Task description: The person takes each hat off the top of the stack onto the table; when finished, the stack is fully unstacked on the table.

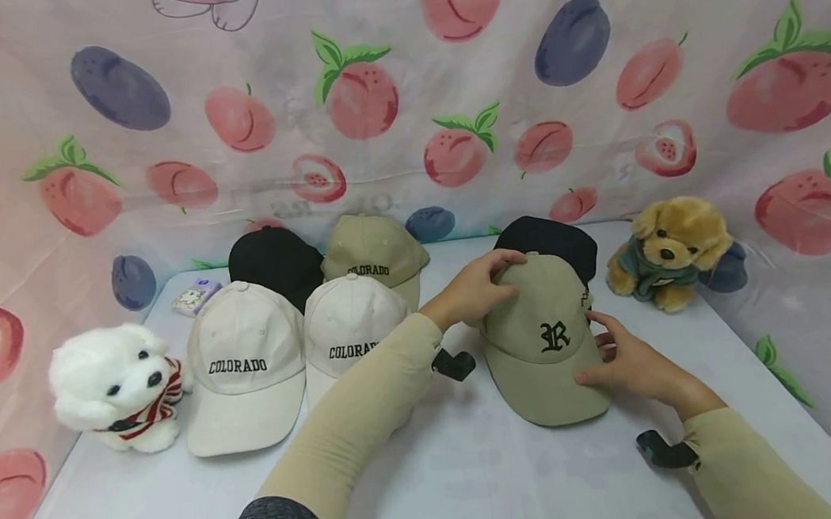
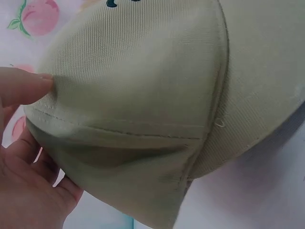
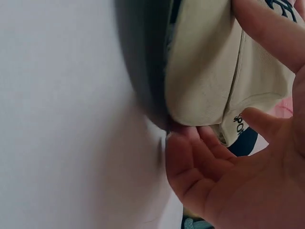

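A khaki baseball cap [image 1: 533, 316] with a black letter R faces me, right of the middle of the table. At the upper left of its crown, my left hand [image 1: 471, 292] holds the cap; the left wrist view shows the thumb [image 2: 28, 86] on the cloth and the fingers lower behind its edge. My right hand [image 1: 632, 361] grips the right side near the brim, thumb on top and fingers curled at the edge in the right wrist view. Behind stands a dark navy cap [image 1: 550, 235], partly hidden. A dark band lies under the khaki brim [image 3: 200, 81]; cannot tell whether shadow or cloth.
Left are two off-white COLORADO caps [image 1: 242, 341] [image 1: 351, 319], a black cap [image 1: 273, 260] and a khaki COLORADO cap [image 1: 368, 250]. A white plush dog [image 1: 119, 381], a brown plush dog [image 1: 672, 248] and a small purple packet [image 1: 196, 297] stand near the edges. Fruit-print cloth [image 1: 381, 158] hangs behind.
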The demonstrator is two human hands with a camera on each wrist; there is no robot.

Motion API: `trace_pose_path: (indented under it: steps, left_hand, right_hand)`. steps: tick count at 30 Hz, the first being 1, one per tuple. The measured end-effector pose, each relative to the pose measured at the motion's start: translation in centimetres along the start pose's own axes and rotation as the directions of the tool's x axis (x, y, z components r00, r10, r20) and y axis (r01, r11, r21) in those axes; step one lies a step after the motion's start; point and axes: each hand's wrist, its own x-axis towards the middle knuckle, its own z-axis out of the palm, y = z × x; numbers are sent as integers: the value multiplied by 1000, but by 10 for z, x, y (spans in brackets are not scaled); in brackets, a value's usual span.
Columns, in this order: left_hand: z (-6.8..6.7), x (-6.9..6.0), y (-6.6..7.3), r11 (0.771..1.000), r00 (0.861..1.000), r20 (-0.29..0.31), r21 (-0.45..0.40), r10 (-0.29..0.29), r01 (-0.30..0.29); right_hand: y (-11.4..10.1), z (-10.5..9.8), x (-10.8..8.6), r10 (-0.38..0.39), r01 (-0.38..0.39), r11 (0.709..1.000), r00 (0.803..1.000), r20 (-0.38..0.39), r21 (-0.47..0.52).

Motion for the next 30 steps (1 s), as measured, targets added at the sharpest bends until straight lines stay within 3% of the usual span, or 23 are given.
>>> trace_pose_path:
  steps: [7,12,30]
  left_hand:
    - [-8,-4,1,999,1000,-8,52,16,-16]
    - [-14,-7,0,998,1000,1,61,11,-11]
    - [-43,-23,-2,996,1000,-11,92,-6,7]
  right_hand:
    - [-8,5,-3,-20,21,1000,999,-40,19]
    - [-12,11,-3,-75,76,997,996,-56,14]
    - [-32,38,8,-179,181,977,983,-31,113]
